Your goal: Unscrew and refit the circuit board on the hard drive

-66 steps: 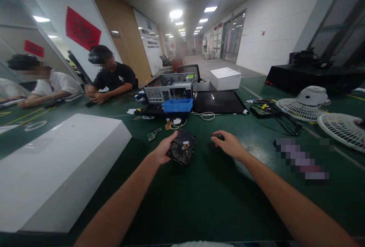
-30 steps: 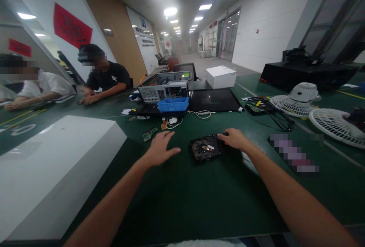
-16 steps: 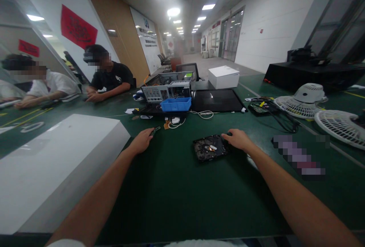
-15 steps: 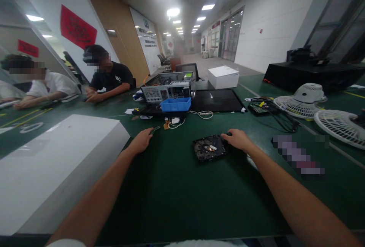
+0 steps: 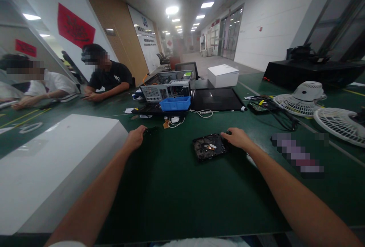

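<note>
My left hand (image 5: 135, 138) is closed on a small circuit board (image 5: 151, 131), pinched by its left end. The board looked greenish with pale spots a moment ago and shows dark from this angle. A hard disk drive (image 5: 209, 147) lies on the green table right of centre. At the drive's upper right corner is my right hand (image 5: 237, 139). Its fingers are closed around a small dark thing that I cannot make out, right beside the drive.
A white box (image 5: 76, 140) fills the left side. Ahead stand a blue tray (image 5: 175, 103), an opened computer case (image 5: 154, 91) and a flat black panel (image 5: 218, 99). Fan parts (image 5: 299, 100) and cables (image 5: 281, 113) lie to the right. Two people sit at the far left.
My left hand has moved slightly left and up and has turned the circuit board, which now looks darker. My right hand and the hard disk drive stay in place.
</note>
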`<state>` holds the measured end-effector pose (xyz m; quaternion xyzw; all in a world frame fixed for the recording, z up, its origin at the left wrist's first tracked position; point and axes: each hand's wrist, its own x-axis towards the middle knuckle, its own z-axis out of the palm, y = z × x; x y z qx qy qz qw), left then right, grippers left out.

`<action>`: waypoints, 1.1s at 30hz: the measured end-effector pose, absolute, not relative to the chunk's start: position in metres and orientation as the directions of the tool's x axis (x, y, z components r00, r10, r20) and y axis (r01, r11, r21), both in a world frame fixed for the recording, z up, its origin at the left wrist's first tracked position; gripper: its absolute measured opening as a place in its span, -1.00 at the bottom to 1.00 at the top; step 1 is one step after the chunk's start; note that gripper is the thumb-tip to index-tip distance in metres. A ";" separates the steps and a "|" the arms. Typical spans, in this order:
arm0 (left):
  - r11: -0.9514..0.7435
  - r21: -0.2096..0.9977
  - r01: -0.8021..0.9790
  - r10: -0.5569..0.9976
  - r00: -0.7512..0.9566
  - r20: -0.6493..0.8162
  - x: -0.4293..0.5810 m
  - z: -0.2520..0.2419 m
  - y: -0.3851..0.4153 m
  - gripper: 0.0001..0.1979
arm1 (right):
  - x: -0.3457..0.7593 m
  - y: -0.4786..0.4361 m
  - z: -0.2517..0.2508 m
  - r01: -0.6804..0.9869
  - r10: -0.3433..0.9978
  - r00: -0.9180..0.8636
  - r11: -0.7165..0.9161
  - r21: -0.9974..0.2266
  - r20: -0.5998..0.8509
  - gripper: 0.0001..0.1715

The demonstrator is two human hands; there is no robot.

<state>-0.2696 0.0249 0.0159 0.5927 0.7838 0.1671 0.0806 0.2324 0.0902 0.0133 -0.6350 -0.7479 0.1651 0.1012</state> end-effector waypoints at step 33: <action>0.428 0.195 0.882 0.855 -0.466 0.228 -0.222 0.009 -0.014 -0.63 | 0.233 0.091 0.012 0.930 0.979 -0.194 0.165 -0.328 -0.057 -0.50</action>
